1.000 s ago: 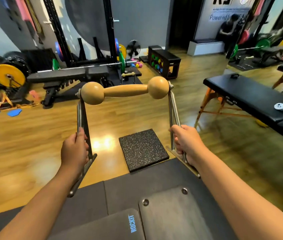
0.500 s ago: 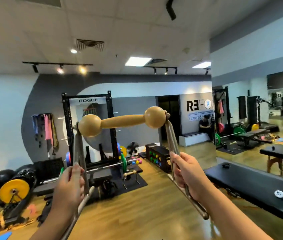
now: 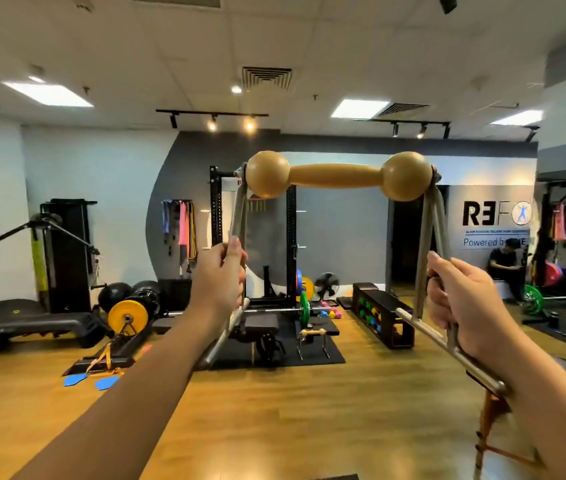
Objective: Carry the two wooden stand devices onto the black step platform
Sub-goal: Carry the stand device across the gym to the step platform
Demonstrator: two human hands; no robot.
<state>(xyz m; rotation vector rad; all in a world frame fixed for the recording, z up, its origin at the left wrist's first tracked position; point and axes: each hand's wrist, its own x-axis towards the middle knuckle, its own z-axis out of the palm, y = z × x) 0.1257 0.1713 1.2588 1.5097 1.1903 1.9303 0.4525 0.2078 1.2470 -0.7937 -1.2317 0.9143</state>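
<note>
Lifted higher toward mid-frame, the wooden stand device (image 3: 338, 175) hangs between left hand (image 3: 220, 277) and right hand (image 3: 456, 296), both gripping its metal legs (image 3: 428, 251); uneven grip could tilt it

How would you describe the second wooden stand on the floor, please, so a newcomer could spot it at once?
Find the tall black rack against the grey wall, then the black mat on the floor before it. The small stand sits on that mat's right part, just below the green weight plate. It alone has a pale wooden bar on thin metal legs.
</note>
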